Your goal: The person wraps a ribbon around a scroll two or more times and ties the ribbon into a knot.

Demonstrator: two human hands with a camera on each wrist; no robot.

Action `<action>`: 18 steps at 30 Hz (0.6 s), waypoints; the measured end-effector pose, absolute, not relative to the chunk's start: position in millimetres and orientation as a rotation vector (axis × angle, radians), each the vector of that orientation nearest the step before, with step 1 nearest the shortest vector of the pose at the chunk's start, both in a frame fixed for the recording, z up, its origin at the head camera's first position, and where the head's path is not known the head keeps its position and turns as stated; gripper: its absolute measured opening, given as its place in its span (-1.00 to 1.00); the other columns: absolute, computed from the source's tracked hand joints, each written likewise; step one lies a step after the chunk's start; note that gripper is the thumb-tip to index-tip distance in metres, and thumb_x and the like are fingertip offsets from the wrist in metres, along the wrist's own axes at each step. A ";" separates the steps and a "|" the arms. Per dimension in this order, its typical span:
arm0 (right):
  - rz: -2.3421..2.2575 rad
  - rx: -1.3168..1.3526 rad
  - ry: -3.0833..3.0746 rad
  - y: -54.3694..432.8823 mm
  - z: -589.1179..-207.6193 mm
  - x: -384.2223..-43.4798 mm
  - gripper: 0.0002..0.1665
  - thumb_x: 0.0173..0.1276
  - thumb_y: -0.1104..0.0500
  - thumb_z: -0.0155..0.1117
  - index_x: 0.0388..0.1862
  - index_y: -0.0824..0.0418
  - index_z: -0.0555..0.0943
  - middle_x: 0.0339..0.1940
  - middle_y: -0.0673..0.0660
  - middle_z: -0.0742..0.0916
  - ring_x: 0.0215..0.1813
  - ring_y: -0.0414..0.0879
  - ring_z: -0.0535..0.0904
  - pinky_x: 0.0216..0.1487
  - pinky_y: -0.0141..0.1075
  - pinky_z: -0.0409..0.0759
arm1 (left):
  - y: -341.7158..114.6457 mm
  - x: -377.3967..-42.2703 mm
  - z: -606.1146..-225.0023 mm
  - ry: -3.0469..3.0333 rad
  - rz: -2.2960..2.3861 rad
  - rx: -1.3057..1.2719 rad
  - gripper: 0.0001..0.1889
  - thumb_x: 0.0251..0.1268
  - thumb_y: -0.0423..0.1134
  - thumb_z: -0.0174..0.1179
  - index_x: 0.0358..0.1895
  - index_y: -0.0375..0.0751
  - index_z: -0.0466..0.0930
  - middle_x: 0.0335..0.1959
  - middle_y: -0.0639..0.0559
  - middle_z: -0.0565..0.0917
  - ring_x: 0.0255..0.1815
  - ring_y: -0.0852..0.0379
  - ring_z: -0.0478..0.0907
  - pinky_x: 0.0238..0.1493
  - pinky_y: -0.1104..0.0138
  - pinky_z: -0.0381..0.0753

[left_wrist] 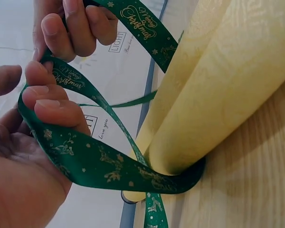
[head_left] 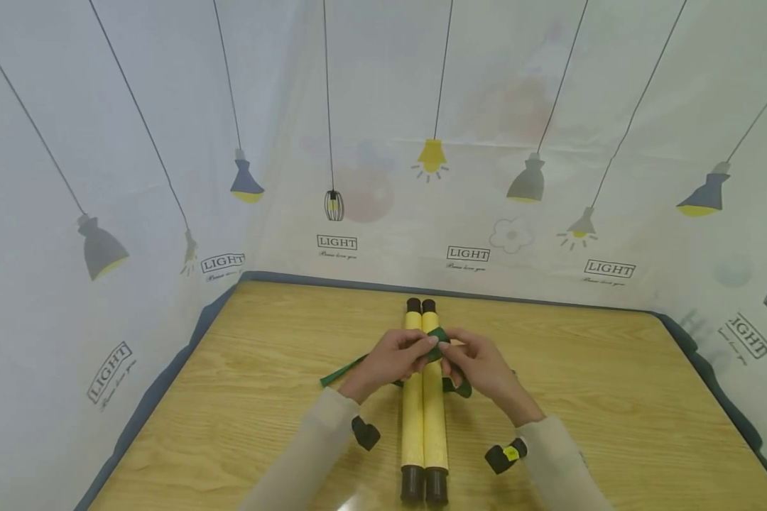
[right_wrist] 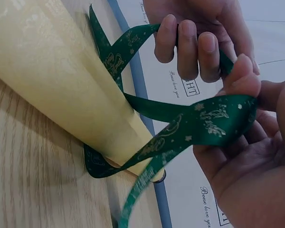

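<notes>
1. Two yellow rolls [head_left: 424, 397] lie side by side on the wooden table [head_left: 613, 397], running straight out under both hands, with dark caps at each end.
2. Left hand [head_left: 393, 360] sits right over the rolls, fingers curled round the green ribbon [left_wrist: 92, 159]. In the left wrist view the ribbon drapes across its fingers [left_wrist: 54, 107] and loops down under the rolls.
3. Right hand [head_left: 476, 363] is just beside the left one, nearly touching it, and it also pinches the ribbon. In the right wrist view the ribbon crosses its fingertips [right_wrist: 240, 80].
4. From the head camera the knot area is mostly hidden by the two hands, so you only see a bit of green between them.
5. One ribbon tail [head_left: 341, 370] pokes out past the left hand toward the table edge. The other end is cut off in the wrist views, can't tell where it stops.
6. The ribbon has gold lettering, but it's upside down and hard to read.
7. Wrist cameras [head_left: 505, 454] show as small dark blobs below each sleeve.
8. A curtain [head_left: 486, 177] printed with lamps hangs beyond the hands.
</notes>
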State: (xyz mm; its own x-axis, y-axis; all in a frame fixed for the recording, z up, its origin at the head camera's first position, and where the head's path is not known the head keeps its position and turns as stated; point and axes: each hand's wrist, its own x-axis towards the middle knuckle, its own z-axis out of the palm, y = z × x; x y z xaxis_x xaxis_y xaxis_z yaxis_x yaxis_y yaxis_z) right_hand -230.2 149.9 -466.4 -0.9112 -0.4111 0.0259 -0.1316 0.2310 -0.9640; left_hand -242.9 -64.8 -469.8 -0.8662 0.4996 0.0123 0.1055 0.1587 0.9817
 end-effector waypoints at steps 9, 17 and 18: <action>-1.558 -0.577 2.226 152.2 -461.2 -228.2 -0.66 0.62 0.00 0.15 0.16 0.20 0.47 -0.46 0.23 0.75 -0.56 -0.08 0.58 -0.43 -0.23 0.61 | -64.5 -239.9 -468.0 2.221 1.773 0.558 -0.63 0.58 0.00 0.12 -0.23 -0.26 0.67 -0.60 0.10 0.51 -0.67 0.21 0.27 -0.61 0.42 0.33; -1.580 -0.494 2.357 154.1 -459.8 -226.3 -0.68 0.52 0.03 0.29 -0.12 0.26 0.47 -0.49 0.32 0.72 -0.58 -0.10 0.54 -0.48 -0.29 0.57 | -67.1 -239.5 -466.6 2.377 1.831 0.441 -0.66 0.51 -0.05 0.22 -0.20 -0.31 0.73 -0.52 -0.14 0.66 -0.68 0.23 0.38 -0.63 0.44 0.40; -1.595 -0.483 2.364 154.5 -459.5 -226.0 -0.67 0.51 0.02 0.31 -0.13 0.25 0.48 -0.49 0.32 0.72 -0.59 -0.11 0.53 -0.49 -0.30 0.56 | -66.9 -239.2 -466.5 2.395 1.837 0.425 -0.69 0.49 -0.06 0.25 -0.21 -0.29 0.73 -0.49 -0.20 0.69 -0.68 0.23 0.40 -0.63 0.44 0.41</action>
